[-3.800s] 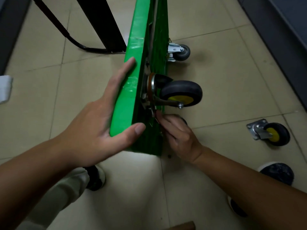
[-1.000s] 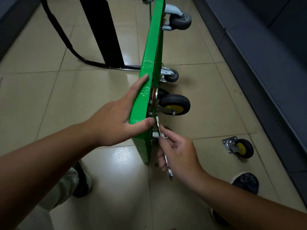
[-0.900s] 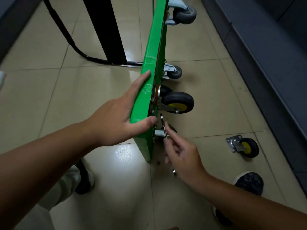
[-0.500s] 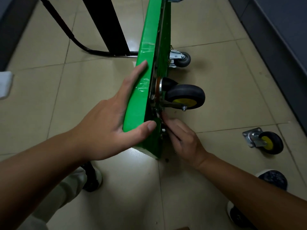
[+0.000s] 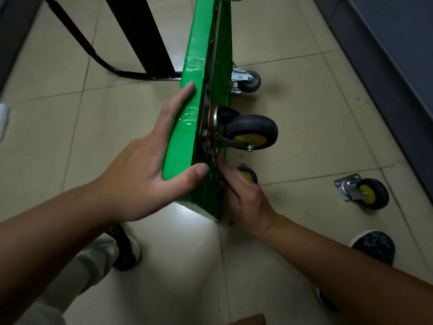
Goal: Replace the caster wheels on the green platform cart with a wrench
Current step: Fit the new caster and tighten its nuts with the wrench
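Right hand (image 5: 248, 198) raised wrench (image 5: 213, 158) to caster (image 5: 250, 131), left hand (image 5: 140, 177) gripping cart (image 5: 192, 66)

The left hand (image 5: 140, 179) grips the tipped green platform cart's (image 5: 195, 55) upper edge; the right hand (image 5: 248, 198) holds a wrench (image 5: 214, 159) against the mounting plate of its black caster wheel (image 5: 250, 126).

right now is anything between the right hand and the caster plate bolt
Nothing visible: the right hand holds the wrench at the bolt beside the mounted caster on the green cart. A loose caster lies beyond it.
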Action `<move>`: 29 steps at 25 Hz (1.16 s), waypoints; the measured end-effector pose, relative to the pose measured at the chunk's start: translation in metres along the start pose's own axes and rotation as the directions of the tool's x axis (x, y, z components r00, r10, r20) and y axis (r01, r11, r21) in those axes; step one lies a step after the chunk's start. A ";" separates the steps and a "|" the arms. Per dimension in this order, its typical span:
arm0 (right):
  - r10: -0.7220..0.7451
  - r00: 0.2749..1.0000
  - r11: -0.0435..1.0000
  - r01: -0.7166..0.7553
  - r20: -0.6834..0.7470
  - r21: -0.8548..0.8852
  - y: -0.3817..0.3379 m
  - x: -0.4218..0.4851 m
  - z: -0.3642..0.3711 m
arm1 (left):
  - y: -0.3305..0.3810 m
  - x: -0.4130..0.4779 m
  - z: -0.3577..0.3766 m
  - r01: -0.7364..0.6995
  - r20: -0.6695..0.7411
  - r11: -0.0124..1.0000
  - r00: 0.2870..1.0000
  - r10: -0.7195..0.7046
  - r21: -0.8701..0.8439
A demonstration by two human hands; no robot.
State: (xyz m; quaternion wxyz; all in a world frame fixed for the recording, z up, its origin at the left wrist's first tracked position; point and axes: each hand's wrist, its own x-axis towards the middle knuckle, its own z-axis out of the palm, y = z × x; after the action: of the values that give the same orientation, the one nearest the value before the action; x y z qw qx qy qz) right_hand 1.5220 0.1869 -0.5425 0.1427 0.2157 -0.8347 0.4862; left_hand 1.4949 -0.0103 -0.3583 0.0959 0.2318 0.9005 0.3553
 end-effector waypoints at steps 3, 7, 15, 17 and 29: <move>0.163 0.985 0.975 -0.169 0.056 0.146 -0.028 -0.006 -0.008 | 0.003 0.000 0.000 0.030 0.006 1.000 1.000 -0.030 -0.008; 0.490 0.853 0.770 -0.519 0.177 0.372 -0.080 0.001 -0.012 | 0.005 -0.001 -0.001 0.047 0.008 0.999 0.999 -0.047 -0.011; 0.785 0.544 0.431 -0.824 0.297 0.369 -0.133 0.063 -0.054 | 0.008 0.002 -0.002 0.015 0.031 0.998 0.999 -0.017 0.054; 0.789 0.525 0.372 -0.822 0.319 0.432 -0.136 0.069 -0.058 | 0.009 0.002 -0.004 0.019 0.042 0.997 0.999 -0.022 0.069; 0.219 0.957 0.972 -0.197 -0.191 0.128 -0.033 -0.002 -0.020 | 0.005 0.002 -0.005 0.022 0.043 0.998 0.999 -0.025 0.061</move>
State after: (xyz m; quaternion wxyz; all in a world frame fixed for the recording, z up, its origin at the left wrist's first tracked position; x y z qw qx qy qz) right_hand 1.5405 0.1901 -0.5088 0.1636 0.0832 -0.8062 0.5625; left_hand 1.4929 -0.0089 -0.3517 0.1125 0.2316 0.9112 0.3216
